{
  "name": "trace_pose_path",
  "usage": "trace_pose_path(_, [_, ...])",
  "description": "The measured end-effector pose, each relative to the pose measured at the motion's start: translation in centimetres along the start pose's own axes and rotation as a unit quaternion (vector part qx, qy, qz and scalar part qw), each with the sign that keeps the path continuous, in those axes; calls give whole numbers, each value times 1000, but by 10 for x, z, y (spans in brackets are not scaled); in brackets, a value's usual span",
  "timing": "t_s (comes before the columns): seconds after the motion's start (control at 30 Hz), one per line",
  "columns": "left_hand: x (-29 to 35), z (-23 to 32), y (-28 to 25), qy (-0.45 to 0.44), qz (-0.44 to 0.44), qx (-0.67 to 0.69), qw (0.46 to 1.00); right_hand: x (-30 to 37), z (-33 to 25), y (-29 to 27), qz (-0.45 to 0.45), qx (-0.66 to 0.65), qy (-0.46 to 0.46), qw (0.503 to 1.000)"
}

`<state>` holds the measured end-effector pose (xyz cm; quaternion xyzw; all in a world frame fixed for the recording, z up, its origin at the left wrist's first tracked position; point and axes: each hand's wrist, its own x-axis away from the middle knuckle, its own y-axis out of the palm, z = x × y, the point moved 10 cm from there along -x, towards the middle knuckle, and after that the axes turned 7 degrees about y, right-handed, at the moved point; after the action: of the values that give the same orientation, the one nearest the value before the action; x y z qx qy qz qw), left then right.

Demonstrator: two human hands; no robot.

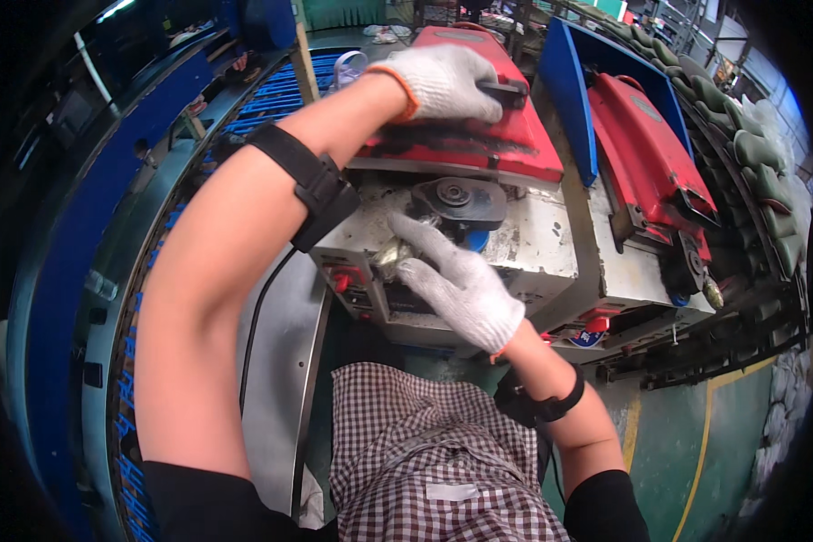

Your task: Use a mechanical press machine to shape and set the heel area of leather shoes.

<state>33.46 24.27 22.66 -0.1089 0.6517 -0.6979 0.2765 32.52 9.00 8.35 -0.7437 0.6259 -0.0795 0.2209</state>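
Note:
My left hand [447,86], in a white knit glove with an orange cuff, is closed round a black handle [504,94] on the red machine cover [537,149]. Below it, my gloved right hand [465,294] has its thumb and fingers spread apart. Their tips are at a shiny, yellowish wrapped piece [389,256] on the machine's front; contact is unclear. Just above that hand sits a dark rounded metal plate [461,200] with a round centre. A blue round part [477,240] shows under the plate.
To the right stands a second red-covered machine [646,149] beside a blue panel [569,99]. Racks of green curved pieces [754,149] line the far right. A red knob [341,280] projects from the near machine. At left runs a blue slatted conveyor [275,95].

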Motion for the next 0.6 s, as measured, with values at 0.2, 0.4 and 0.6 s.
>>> trace_pose_path(0.2, [12, 19, -103, 149, 279, -27, 948, -29, -32, -96, 203, 125, -117, 964])
trace_pose_path(0.4, [38, 23, -119, 122, 464, -220, 849, -161, 24, -132, 140, 319, 70, 935])
trace_pose_path(0.6, [57, 15, -122, 119, 453, -261, 844, -234, 54, -88, 26, 444, 201, 873])
